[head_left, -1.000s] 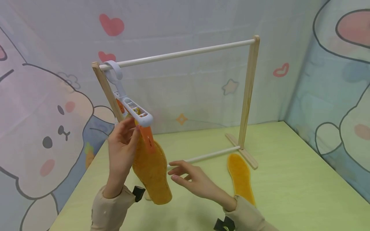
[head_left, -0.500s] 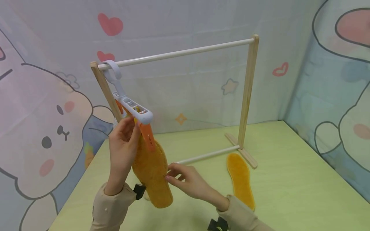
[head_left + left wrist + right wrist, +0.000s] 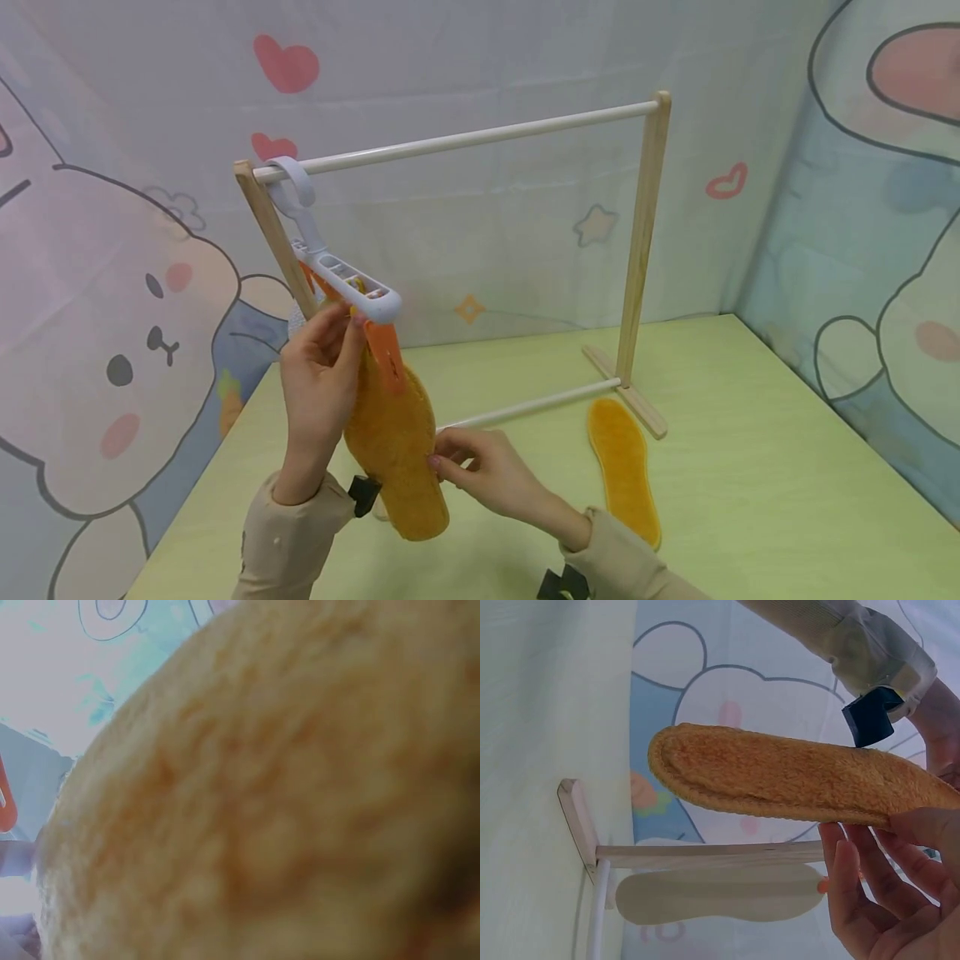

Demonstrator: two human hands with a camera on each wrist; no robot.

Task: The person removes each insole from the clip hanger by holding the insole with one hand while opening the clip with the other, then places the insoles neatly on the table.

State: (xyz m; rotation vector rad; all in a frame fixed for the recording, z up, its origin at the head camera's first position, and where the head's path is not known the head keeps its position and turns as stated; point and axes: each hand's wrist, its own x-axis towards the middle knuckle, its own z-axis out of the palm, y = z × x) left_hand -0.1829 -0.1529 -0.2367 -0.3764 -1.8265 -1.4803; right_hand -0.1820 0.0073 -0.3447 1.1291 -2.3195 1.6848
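Observation:
A fuzzy orange-yellow insole (image 3: 401,475) hangs upright below a white clip hanger (image 3: 352,283), with an orange clip (image 3: 386,354) against its upper part. My left hand (image 3: 318,392) pinches the insole's top beside that clip; its fingertips are partly hidden. Lower down, my right hand (image 3: 495,475) pinches the insole's right edge between thumb and fingers. In the right wrist view the thumb of my right hand (image 3: 892,900) lies on the fuzzy insole (image 3: 772,772). Fuzzy insole surface (image 3: 262,795) fills most of the left wrist view.
The hanger hooks over the white rod (image 3: 480,137) of a wooden rack (image 3: 645,242), near its left post. Another orange-yellow insole (image 3: 624,467) lies on the table (image 3: 772,467) at right. A pale insole (image 3: 720,894) hangs beyond, at an orange clip.
My right hand has moved left and taken hold of the insole's edge. The insole's lower end has shifted slightly downward. My left hand has stayed at the top.

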